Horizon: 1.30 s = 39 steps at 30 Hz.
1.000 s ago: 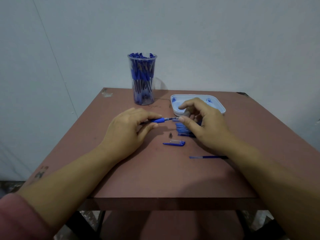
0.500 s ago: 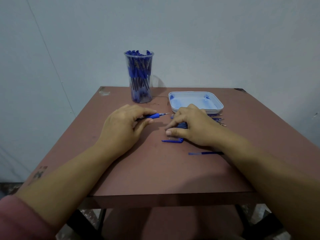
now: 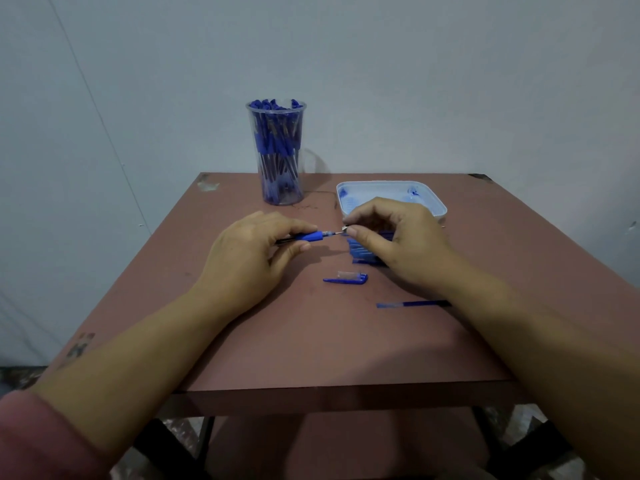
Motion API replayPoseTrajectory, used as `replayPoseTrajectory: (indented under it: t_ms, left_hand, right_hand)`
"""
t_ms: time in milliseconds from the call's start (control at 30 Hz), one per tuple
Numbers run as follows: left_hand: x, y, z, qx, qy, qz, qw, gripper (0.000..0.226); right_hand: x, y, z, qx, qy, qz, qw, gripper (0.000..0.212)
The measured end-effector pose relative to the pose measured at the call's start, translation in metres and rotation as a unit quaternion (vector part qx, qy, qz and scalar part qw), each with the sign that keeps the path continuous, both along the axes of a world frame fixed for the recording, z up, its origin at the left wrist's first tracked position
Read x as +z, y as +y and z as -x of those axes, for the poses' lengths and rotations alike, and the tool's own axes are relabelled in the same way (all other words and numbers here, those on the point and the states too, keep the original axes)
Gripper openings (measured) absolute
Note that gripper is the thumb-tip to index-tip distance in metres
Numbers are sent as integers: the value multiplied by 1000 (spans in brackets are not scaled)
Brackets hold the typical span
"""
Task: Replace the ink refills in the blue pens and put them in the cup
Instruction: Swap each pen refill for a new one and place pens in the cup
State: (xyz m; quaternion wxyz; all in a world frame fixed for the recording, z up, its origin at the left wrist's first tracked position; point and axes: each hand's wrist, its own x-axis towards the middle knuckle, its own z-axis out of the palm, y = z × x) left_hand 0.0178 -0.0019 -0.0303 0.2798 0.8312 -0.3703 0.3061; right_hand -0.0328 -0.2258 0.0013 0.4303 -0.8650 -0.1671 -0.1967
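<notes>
My left hand [image 3: 252, 251] grips a blue pen [image 3: 310, 236] by its barrel, its blue grip section and thin refill end pointing right. My right hand [image 3: 391, 237] pinches a small metal pen tip [image 3: 345, 229] between thumb and forefinger, right at the pen's open end. A blue pen cap [image 3: 346, 278] lies on the table below the hands. A loose blue refill [image 3: 412, 304] lies by my right forearm. A pile of blue refills [image 3: 362, 252] sits partly hidden under my right hand. The clear cup [image 3: 277, 150], full of blue pens, stands at the table's back.
A white plastic tray [image 3: 434, 202] sits at the back right, behind my right hand. The reddish-brown table [image 3: 311, 341] ends at a front edge near me, with a grey wall behind it.
My right hand picked the small metal tip up off the table next to the cap and lifted it to the pen's end. The left hand kept holding the pen.
</notes>
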Motion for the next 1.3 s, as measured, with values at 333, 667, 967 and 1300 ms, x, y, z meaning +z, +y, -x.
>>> replayPoseTrajectory:
  t_ms: [333, 667, 967, 1300]
  left_hand:
    - [1, -2, 5, -10, -10, -5, 1000, 30]
    - [1, -4, 5, -10, -30, -1, 999, 29]
    - [1, -4, 7, -15, -23, -5, 1000, 29]
    - [1, -4, 8, -23, -37, -8, 999, 27]
  right_hand:
    - [-2, 8, 1, 28, 6, 6, 1000, 12]
    - [-6, 2, -2, 16, -52, 100, 993, 27]
    - [-10, -1, -2, 0, -84, 131, 988, 28]
    - [-10, 0, 1, 7, -79, 138, 987, 30]
